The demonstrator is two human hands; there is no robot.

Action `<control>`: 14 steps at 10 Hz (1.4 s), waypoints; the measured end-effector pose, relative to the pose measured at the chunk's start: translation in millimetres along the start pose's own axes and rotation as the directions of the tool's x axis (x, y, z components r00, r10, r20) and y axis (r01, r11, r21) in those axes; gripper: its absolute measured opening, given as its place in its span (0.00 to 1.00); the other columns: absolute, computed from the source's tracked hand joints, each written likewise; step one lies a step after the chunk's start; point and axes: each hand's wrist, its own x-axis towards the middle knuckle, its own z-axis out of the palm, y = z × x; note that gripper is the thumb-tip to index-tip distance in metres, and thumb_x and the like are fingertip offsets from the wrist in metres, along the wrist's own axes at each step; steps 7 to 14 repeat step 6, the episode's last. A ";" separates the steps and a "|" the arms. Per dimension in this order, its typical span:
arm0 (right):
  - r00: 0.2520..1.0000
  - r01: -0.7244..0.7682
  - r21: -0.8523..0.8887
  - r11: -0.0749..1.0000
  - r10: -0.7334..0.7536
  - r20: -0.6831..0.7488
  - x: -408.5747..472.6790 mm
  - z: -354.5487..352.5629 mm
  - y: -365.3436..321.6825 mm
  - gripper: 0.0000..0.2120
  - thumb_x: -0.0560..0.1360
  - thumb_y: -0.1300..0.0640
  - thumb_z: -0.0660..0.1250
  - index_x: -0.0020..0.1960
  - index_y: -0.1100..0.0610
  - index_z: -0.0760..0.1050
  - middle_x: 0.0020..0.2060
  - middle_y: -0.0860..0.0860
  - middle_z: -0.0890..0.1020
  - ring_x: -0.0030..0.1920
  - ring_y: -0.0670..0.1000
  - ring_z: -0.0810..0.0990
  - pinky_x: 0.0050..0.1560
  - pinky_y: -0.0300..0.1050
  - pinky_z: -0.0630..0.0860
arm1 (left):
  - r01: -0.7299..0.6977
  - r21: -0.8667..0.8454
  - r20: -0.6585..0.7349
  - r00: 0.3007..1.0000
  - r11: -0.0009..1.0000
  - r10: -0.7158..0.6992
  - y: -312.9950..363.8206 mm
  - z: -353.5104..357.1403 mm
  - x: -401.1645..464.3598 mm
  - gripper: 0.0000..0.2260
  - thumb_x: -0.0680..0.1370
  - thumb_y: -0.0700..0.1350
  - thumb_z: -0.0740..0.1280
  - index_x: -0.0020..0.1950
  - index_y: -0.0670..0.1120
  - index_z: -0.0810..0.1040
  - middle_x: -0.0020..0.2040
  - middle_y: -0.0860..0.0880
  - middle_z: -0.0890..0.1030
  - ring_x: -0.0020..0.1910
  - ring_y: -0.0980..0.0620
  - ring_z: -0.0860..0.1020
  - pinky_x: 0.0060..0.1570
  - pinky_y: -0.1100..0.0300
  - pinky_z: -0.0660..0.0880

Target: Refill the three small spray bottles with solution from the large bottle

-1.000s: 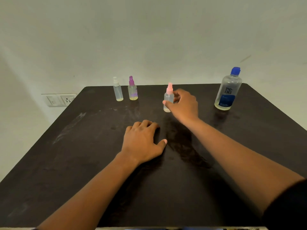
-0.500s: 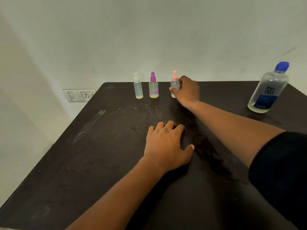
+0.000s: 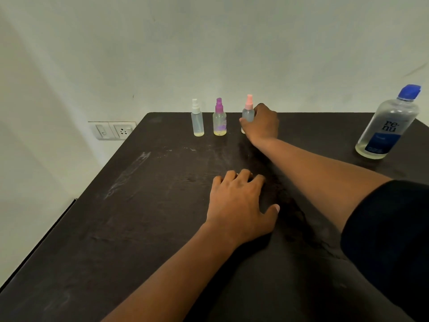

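The pink-capped spray bottle (image 3: 248,113) now stands upright at the far edge of the surface (image 3: 144,228), just right of the purple-capped spray bottle (image 3: 219,122); a second ago it stood nearer the middle of the surface, well apart from that bottle. The right hand (image 3: 261,123) has carried it back into line and its grip is still curled round the bottle's body, thumb showing in front. Just left of the purple-capped spray bottle stands the white-capped spray bottle (image 3: 197,122), so the three form a row. The left hand (image 3: 239,205) rests on the surface nearer the person than the purple-capped spray bottle, fingers bent at the knuckles, holding nothing, as before. The large bottle (image 3: 387,126), cap on, stands well to the right. The pink bottle looks largely full, so this likely closes one refill.
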 end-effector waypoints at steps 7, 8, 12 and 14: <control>0.999 -0.033 -0.058 0.998 0.034 0.014 -16.5 -9.0 -1.6 0.30 0.77 0.44 0.77 0.70 0.58 0.70 0.62 0.58 0.80 0.61 0.59 0.81 0.54 0.50 0.77 | 0.009 0.007 0.024 1.000 1.000 -0.010 4.6 -4.1 -0.3 0.32 0.78 0.70 0.62 0.78 0.55 0.70 0.73 0.50 0.74 0.70 0.45 0.73 0.70 0.46 0.70; 0.999 -0.033 -0.058 0.998 0.034 0.014 -16.5 -9.0 -1.6 0.30 0.77 0.44 0.77 0.70 0.58 0.70 0.62 0.58 0.80 0.61 0.59 0.81 0.54 0.50 0.77 | 0.009 0.007 0.024 1.000 1.000 -0.010 4.6 -4.1 -0.3 0.32 0.78 0.70 0.62 0.78 0.55 0.70 0.73 0.50 0.74 0.70 0.45 0.73 0.70 0.46 0.70; 0.999 -0.033 -0.058 0.998 0.034 0.014 -16.5 -9.0 -1.6 0.30 0.77 0.44 0.77 0.70 0.58 0.70 0.62 0.58 0.80 0.61 0.59 0.81 0.54 0.50 0.77 | 0.009 0.007 0.024 1.000 1.000 -0.010 4.6 -4.1 -0.3 0.32 0.78 0.70 0.62 0.78 0.55 0.70 0.73 0.50 0.74 0.70 0.45 0.73 0.70 0.46 0.70; 0.999 -0.033 -0.058 0.998 0.034 0.014 -16.5 -9.0 -1.6 0.30 0.77 0.44 0.77 0.70 0.58 0.70 0.62 0.58 0.80 0.61 0.59 0.81 0.54 0.50 0.77 | 0.009 0.007 0.024 1.000 1.000 -0.010 4.6 -4.1 -0.3 0.32 0.78 0.70 0.62 0.78 0.55 0.70 0.73 0.50 0.74 0.70 0.45 0.73 0.70 0.46 0.70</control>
